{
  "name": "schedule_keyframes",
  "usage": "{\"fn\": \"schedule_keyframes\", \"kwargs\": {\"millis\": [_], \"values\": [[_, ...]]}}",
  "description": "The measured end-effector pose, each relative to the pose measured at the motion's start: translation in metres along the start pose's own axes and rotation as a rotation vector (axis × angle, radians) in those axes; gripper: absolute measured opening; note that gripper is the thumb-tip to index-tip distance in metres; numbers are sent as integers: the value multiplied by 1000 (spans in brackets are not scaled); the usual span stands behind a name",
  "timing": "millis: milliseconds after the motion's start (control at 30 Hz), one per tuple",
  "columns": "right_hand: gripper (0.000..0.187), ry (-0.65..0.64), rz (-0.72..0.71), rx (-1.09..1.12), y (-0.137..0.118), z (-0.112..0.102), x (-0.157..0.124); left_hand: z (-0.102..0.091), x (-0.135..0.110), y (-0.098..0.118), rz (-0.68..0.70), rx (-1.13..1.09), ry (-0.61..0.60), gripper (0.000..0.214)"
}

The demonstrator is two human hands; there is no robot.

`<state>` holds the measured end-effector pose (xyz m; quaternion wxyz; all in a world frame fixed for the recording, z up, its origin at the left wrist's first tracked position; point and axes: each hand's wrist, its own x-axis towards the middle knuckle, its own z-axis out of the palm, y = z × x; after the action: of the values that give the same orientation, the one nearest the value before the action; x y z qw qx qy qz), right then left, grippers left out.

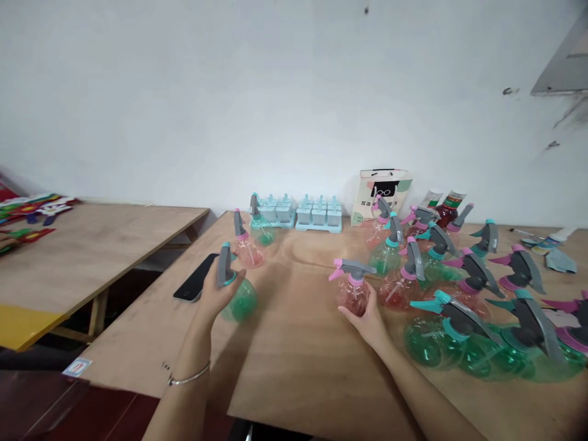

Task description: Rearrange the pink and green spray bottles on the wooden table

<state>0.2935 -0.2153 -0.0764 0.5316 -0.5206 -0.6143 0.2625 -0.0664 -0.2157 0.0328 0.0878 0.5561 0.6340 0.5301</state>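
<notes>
Right hand [371, 323] wrapped round pink spray bottle [353, 296], bottle upright within fingers, left of bottle cluster [473, 352]. Left hand [217, 295], well apart, closed round neck of green spray bottle [244, 301], phone [196, 280] just beside. Beyond, light-blue molds [318, 215] near wall [294, 104].

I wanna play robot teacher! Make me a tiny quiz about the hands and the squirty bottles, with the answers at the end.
1. Pick one: what colour is the nozzle on the spray bottle in the right hand?
A. yellow
B. pink
C. black

2. True or false: the smartphone lies right beside the right hand.

3. Fill the gap: the hand gripping the green spray bottle is the ____ one, and its wrist wears a bracelet.

Key:
1. B, pink.
2. False: the smartphone lies beside the left hand.
3. left
</notes>
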Motion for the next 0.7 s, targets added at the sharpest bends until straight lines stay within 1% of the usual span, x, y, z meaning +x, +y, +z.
{"fn": "schedule_keyframes", "kwargs": {"millis": [67, 167, 233, 267, 367, 433, 500, 600, 700], "values": [[88, -7, -4, 0, -1, -1, 0, -1, 12, -16, 18, 21, 99, 56], [87, -27, 18, 23, -3, -1, -1, 2, 27, -31, -76, 83, 237, 56], [87, -39, 35, 36, -4, -2, -1, 5, 33, -35, -125, 109, 296, 55], [86, -41, 41, 38, -4, -2, -1, 6, 35, -35, -124, 111, 321, 57], [87, -34, 36, 16, -4, -2, -1, 12, 37, -35, -60, 75, 397, 70], [87, -23, 25, -8, -2, -2, -1, 16, 38, -36, -45, 44, 417, 80], [88, -18, 23, -18, -1, -2, 0, 20, 40, -41, -52, 35, 412, 86], [88, -10, 27, -24, -1, -1, -1, 25, 45, -48, -63, 60, 419, 90], [87, -14, 8, -12, -2, -1, -1, 28, 46, -48, -107, 135, 411, 91]]}}
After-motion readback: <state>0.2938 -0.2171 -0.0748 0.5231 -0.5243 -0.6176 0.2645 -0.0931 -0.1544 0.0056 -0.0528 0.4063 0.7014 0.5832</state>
